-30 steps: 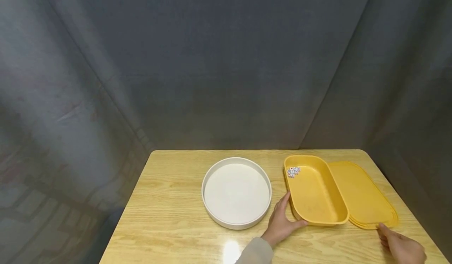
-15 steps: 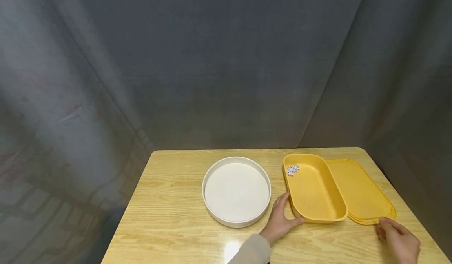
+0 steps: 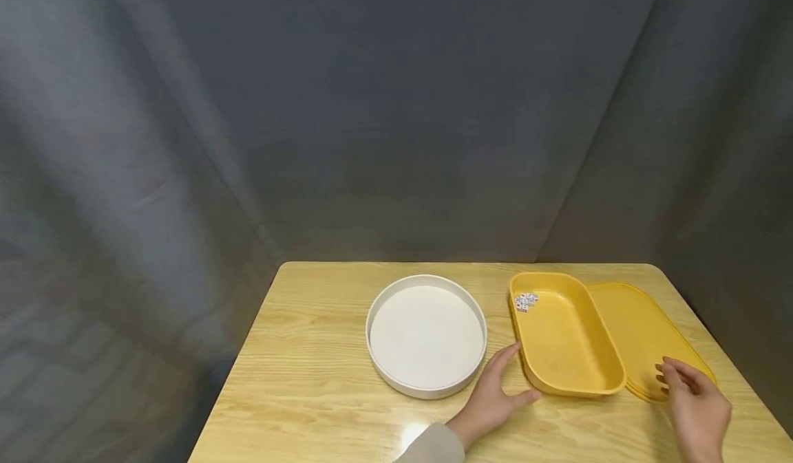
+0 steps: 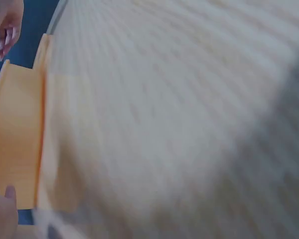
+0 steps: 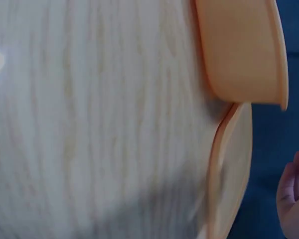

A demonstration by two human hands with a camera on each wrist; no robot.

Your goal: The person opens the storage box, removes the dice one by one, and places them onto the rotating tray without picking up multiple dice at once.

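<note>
Head view: the yellow container [image 3: 566, 339] sits right of centre in the lower frame, open, on the wooden table [image 3: 310, 380], with a small cluster of dice [image 3: 526, 300] in its far left corner. It looks like thin moulded plastic, probably light and stiff with smooth walls, so a grip across the near rim should serve best. The left hand [image 3: 492, 397] lies flat beside its near corner, fingers straight, thumb touching the wall. The right hand [image 3: 696, 404], lower right, hovers over the yellow lid's [image 3: 657, 339] near edge with fingers loosely curled, holding nothing (contact unclear). A white round tray [image 3: 426, 336] stands just left.
</note>
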